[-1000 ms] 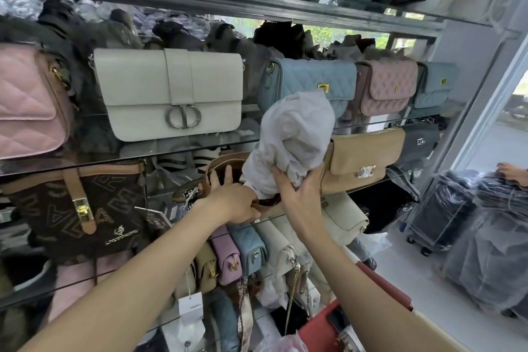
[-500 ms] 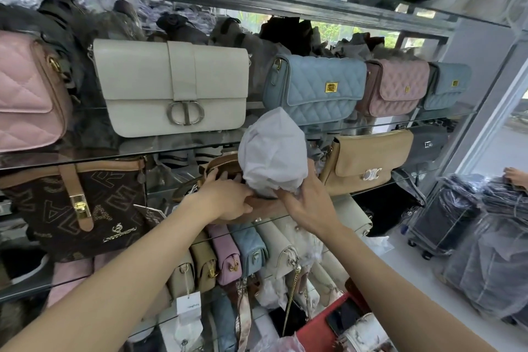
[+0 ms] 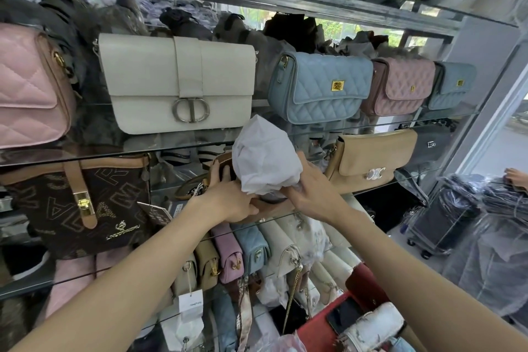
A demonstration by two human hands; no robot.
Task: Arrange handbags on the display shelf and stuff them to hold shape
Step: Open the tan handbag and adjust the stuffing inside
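A small brown handbag (image 3: pixel 220 170) lies open on the middle glass shelf (image 3: pixel 371 188). My left hand (image 3: pixel 228 200) grips its near rim, fingers curled into the opening. A bundle of white stuffing paper (image 3: pixel 264 157) sticks up out of the bag's mouth. My right hand (image 3: pixel 311 191) grips the paper's lower end at the bag's opening. Most of the bag's body is hidden behind both hands.
The upper shelf holds a cream flap bag (image 3: pixel 180 83), a blue quilted bag (image 3: pixel 320 87) and pink quilted bags (image 3: pixel 400 86). A tan bag (image 3: pixel 371 160) stands right of my hands, a dark brown lettered bag (image 3: pixel 83 206) left. Small bags (image 3: pixel 228 257) fill the shelf below. Plastic-wrapped stock (image 3: pixel 500 237) is at right.
The paper bundle has gone lower into the brown bag and looks more compact. My right hand has moved down with it. My left hand stays on the bag's rim.
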